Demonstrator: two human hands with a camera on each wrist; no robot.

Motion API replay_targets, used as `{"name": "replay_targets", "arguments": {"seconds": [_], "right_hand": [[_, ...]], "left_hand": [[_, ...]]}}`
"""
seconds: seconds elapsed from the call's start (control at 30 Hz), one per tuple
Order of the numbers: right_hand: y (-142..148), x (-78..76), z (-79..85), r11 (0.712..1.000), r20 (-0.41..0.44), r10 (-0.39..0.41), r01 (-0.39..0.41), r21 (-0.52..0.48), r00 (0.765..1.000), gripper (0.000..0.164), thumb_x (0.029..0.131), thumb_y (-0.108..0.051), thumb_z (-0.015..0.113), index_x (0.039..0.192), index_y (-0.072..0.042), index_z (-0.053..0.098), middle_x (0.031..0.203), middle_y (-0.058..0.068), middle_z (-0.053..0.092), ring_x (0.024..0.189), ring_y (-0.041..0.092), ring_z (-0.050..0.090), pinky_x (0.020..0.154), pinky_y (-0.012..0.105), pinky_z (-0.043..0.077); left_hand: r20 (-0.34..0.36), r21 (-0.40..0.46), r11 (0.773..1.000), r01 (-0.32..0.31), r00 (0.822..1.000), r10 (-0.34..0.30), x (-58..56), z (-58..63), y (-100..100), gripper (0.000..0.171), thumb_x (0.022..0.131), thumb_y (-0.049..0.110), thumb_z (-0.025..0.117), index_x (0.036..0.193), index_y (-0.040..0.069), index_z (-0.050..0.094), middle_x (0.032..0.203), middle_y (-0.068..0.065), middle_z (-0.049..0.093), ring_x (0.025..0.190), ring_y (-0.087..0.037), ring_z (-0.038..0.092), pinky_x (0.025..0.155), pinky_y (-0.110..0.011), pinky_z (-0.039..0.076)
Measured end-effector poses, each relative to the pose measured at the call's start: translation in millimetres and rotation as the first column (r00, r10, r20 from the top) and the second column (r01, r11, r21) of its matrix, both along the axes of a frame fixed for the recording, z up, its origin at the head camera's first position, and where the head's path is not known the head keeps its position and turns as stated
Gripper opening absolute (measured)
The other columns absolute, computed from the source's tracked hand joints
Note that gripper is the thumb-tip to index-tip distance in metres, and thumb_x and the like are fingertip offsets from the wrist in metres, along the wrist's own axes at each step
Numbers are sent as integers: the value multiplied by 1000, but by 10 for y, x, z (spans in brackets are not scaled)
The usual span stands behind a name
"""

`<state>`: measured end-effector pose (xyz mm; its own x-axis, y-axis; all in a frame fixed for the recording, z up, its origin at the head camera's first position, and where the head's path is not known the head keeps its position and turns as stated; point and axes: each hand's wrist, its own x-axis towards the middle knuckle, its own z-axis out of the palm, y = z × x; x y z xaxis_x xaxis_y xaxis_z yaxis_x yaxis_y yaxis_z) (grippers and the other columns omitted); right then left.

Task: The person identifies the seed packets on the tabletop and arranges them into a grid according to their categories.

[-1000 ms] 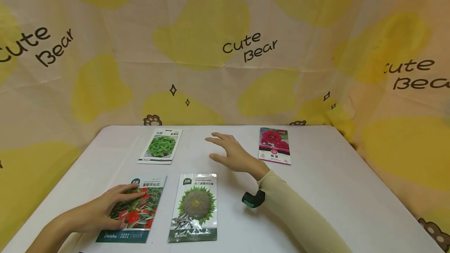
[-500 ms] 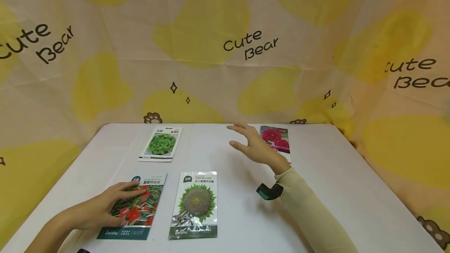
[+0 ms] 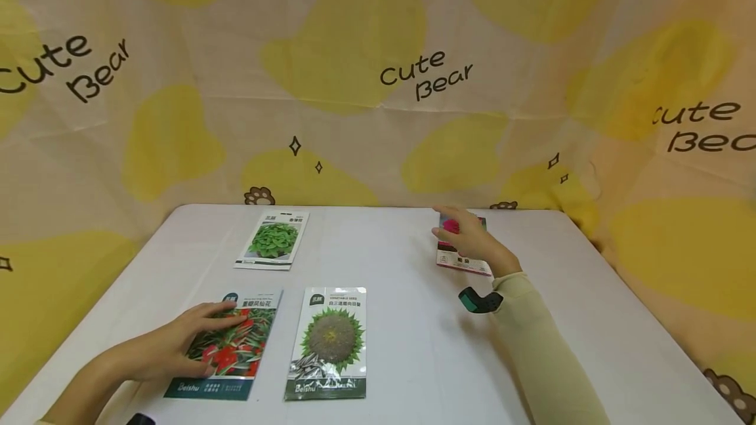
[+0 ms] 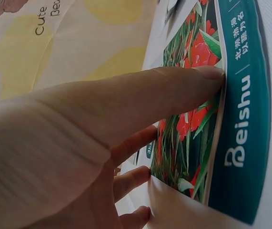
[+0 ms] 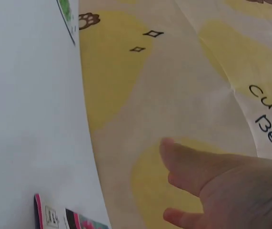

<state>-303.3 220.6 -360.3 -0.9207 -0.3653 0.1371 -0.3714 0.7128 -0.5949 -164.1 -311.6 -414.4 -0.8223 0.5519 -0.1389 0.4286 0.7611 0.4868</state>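
Observation:
My left hand [image 3: 165,347] rests with spread fingers on a seed packet with red flowers [image 3: 239,349] at the table's front left. In the left wrist view its thumb [image 4: 174,88] lies across the packet's printed face, and other fingertips touch near an edge. My right hand [image 3: 475,241] hovers over a seed packet with pink flowers [image 3: 451,259] at the back right and covers part of it. Its fingers are extended and hold nothing; the right wrist view shows that packet's corner [image 5: 50,217] below the hand.
A sunflower seed packet [image 3: 331,343] lies front centre, to the right of the red-flower one. Further back on the left is a packet with green leaves [image 3: 273,241]. The white table [image 3: 407,353] ends at a patterned cloth backdrop [image 3: 342,51].
My right hand has moved right, from above the table's middle to over the pink-flower packet. The left hand stays on the red-flower packet.

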Motion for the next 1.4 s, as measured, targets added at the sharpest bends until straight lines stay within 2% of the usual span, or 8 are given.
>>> {"name": "replay_targets", "arguments": {"seconds": [0.07,0.3,0.37,0.47,0.67,0.83,1.17,1.4], "right_hand": [[90,-6,-36,998,33,-44,42,43,999,62,100,-22,62,154,-3,38,159,26,35,146,50,31,115,66,30],[269,-31,-152,965,122,-178,148,217,976,63,98,-19,65,154,-9,41,159,29,33,142,59,28,109,74,30],[286,-51,-177,954,148,-214,174,243,966,62,98,-19,66,154,-11,42,160,29,30,142,59,27,108,75,30],[308,-83,-223,941,194,-256,199,274,947,62,98,-20,65,155,-14,42,162,28,28,143,57,26,108,75,29],[344,-133,-320,926,202,-268,194,325,942,61,98,-21,65,154,-14,43,160,27,32,140,57,30,106,76,32],[360,-142,-362,925,206,-275,201,322,939,59,99,-21,64,154,-14,43,160,28,32,140,57,31,106,75,33],[404,-161,-376,924,245,-293,209,320,924,56,100,-26,63,152,-15,47,159,30,34,142,58,31,106,73,34],[416,-184,-372,919,231,-279,189,346,932,55,99,-26,64,151,-12,48,157,30,37,141,58,34,106,74,34]], "left_hand": [[3,13,1000,4,1000,-4,5,-5,-5,78,80,36,82,150,25,51,158,-22,34,138,-52,34,96,-55,46],[-11,-5,1000,-1,1000,1,20,-8,-9,79,80,41,81,151,31,48,159,-16,33,136,-47,34,98,-49,46],[-17,14,1000,11,1000,-10,14,-1,-2,79,80,38,82,151,28,49,159,-19,33,137,-50,34,97,-55,45],[-24,13,1000,14,1000,-14,10,3,7,79,80,37,82,151,26,49,158,-19,35,138,-50,34,98,-49,46],[-36,2,1000,15,999,-15,14,2,10,79,80,37,83,150,26,50,157,-18,37,137,-48,37,95,-28,44],[-33,-1,1000,10,999,-10,3,2,7,79,79,40,83,150,27,50,158,-17,37,137,-48,37,95,-29,44],[-16,12,1000,6,1000,-6,-2,5,4,79,80,40,82,150,25,50,159,-18,35,137,-49,35,98,-43,45],[-29,2,1000,20,999,-20,-6,13,1,78,80,36,82,150,26,50,158,-18,37,137,-48,36,96,-29,44]]}}
